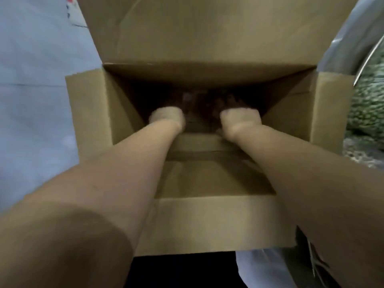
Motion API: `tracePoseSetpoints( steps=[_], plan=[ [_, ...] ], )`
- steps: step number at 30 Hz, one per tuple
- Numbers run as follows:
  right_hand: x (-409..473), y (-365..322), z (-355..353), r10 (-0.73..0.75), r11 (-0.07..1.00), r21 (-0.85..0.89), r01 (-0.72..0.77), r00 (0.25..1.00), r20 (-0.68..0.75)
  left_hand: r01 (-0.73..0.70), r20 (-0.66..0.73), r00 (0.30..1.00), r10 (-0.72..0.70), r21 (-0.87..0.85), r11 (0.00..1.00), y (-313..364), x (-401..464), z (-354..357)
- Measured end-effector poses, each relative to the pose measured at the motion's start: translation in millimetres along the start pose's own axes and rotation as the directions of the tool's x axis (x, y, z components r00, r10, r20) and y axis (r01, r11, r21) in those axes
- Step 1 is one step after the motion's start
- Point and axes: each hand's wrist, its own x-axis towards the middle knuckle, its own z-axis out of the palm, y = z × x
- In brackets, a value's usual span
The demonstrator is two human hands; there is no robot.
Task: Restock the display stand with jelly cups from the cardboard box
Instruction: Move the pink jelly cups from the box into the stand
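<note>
An open cardboard box [89, 113] fills the view, its flaps folded outward and its far flap standing up. Both my arms reach down into it. My left hand [167, 116] and my right hand [241, 118] are deep at the dark far end of the box, where the fingers vanish into shadow. I cannot tell what the fingers hold or touch. A faint pale shape, perhaps a jelly cup [188, 98], shows just beyond the left hand. The display stand is out of view.
A light blue-grey surface [37, 90] lies to the left of the box. On the right are a grey metallic edge [349, 46] and a green speckled mass [367, 104]. Dark floor shows under the near flap.
</note>
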Motion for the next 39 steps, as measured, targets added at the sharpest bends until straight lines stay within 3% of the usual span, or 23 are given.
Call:
tracePoseSetpoints(
  steps=[3, 6, 8, 10, 12, 14, 17, 20, 23, 28, 30, 35, 39],
  plan=[
    [17, -1, 13, -0.05, 0.995, -0.09, 0.048, 0.999, -0.02, -0.084, -0.135, 0.989, 0.065, -0.141, 0.986, -11, 21, 14],
    [21, -2, 18, -0.101, 0.987, -0.133, 0.094, 0.993, -0.054, -0.091, -0.227, 0.972, 0.059, -0.129, 0.987, -19, 31, 23],
    [15, 0, 17, -0.006, 0.999, 0.048, 0.008, 0.998, -0.057, -0.062, -0.182, 0.983, 0.036, -0.139, 0.988, -22, 32, 26],
    [-3, 4, 12, 0.17, 0.937, 0.313, -0.154, 0.985, -0.025, -0.001, -0.172, 0.984, -0.039, -0.228, 0.974, -20, 11, 24],
    [-32, 1, 5, 0.27, 0.756, 0.614, -0.225, 0.963, 0.019, 0.057, -0.169, 0.975, -0.146, -0.445, 0.894, -17, -30, 17],
    [-72, -10, -6, 0.307, 0.456, 0.87, -0.185, 0.951, 0.041, -0.013, -0.169, 0.978, -0.12, -0.627, 0.779, -15, -82, 4],
    [-144, -31, -43, 0.382, 0.103, 0.989, -0.102, 0.922, 0.056, -0.144, -0.195, 0.981, -0.011, -0.76, 0.633, -10, -171, -36],
    [-232, -44, -104, 0.378, -0.028, 0.999, -0.047, 0.924, 0.054, -0.299, -0.271, 0.953, 0.135, -0.771, 0.562, -2, -262, -92],
    [-323, -42, -184, 0.368, -0.092, 0.989, 0.115, 0.927, -0.073, -0.396, -0.282, 0.915, 0.288, -0.761, 0.514, 16, -350, -159],
    [-482, -20, -294, 0.442, -0.006, 0.961, 0.276, 0.863, -0.245, -0.578, -0.248, 0.752, 0.611, -0.695, 0.429, 68, -494, -251],
    [-540, -7, -319, 0.496, 0.016, 0.931, 0.365, 0.805, -0.324, -0.646, -0.192, 0.652, 0.733, -0.646, 0.406, 89, -543, -274],
    [-671, 29, -336, 0.67, 0.171, 0.864, 0.473, 0.587, -0.454, -0.8, -0.031, 0.322, 0.946, -0.543, 0.255, 143, -649, -285],
    [-755, 55, -315, 0.806, 0.217, 0.819, 0.531, 0.375, -0.457, -0.87, 0.112, 0.105, 0.988, -0.47, 0.146, 182, -718, -255]
  ],
)
